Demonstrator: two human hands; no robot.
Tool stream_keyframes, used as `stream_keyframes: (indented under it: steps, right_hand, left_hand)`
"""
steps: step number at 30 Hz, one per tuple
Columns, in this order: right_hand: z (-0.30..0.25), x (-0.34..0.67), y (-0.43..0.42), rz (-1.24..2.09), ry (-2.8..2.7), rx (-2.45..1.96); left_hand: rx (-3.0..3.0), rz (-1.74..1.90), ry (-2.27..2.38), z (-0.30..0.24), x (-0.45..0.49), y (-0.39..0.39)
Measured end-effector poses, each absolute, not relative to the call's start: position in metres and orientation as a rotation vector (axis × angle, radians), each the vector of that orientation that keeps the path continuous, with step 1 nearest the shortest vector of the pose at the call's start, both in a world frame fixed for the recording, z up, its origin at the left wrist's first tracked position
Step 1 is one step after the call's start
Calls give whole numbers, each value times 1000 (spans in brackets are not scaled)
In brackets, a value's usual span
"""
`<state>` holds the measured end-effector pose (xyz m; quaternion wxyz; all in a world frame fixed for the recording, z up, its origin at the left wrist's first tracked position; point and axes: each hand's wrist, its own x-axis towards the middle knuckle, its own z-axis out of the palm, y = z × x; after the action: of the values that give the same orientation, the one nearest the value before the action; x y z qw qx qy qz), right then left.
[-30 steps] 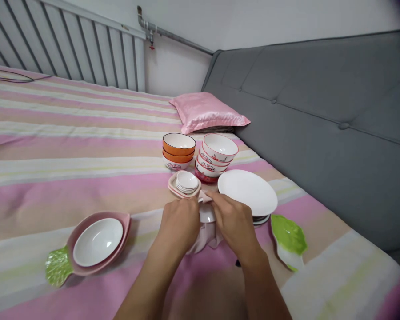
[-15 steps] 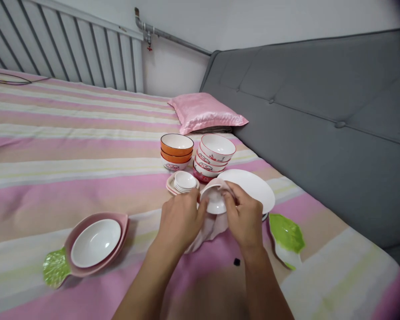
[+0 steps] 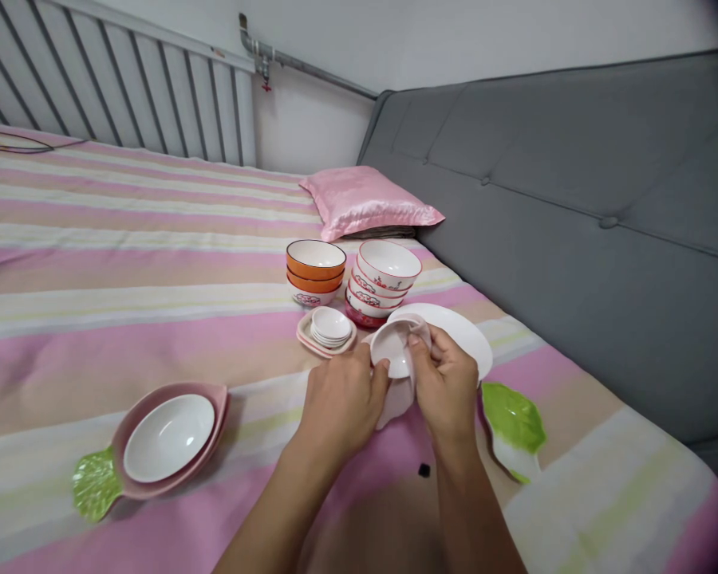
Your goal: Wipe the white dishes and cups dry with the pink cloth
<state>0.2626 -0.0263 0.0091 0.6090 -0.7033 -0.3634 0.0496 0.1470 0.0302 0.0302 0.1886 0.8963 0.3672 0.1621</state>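
Both my hands are raised above the striped bedspread (image 3: 125, 319) around a small white dish (image 3: 390, 348). My left hand (image 3: 342, 402) grips the dish's lower left edge with thumb on the rim. My right hand (image 3: 446, 383) presses a pale pink cloth (image 3: 398, 395) against the dish's right rim, the cloth hanging down between the hands. Just beyond lie a large white plate (image 3: 458, 335) and a stack of small white saucers on a pink tray (image 3: 329, 328).
Behind stand a stack of orange bowls (image 3: 315, 271) and a stack of red-patterned bowls (image 3: 383, 283), then a pink pillow (image 3: 368, 201). A pink dish holding a white bowl (image 3: 167, 434) lies at left on a green leaf dish. Another leaf dish (image 3: 513, 426) lies right, by the grey headboard (image 3: 574, 223).
The dish has come up from between my hands and tilted so its inside faces me. My right hand and the cloth have shifted round its rim.
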Motion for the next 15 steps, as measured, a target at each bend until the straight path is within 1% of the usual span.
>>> stream_keyframes:
  steps: [6,11,15]
  right_hand:
    - [10,257,-24,155,-940,-1634]
    - [10,249,-22,165,-1089,-1649]
    - [10,247,-22,78,-1129,-1724]
  left_hand:
    - [2468,567,1146,25,147,37]
    - [2152,755,1152,20,146,45]
    - [1808,906,1021,10,149,43]
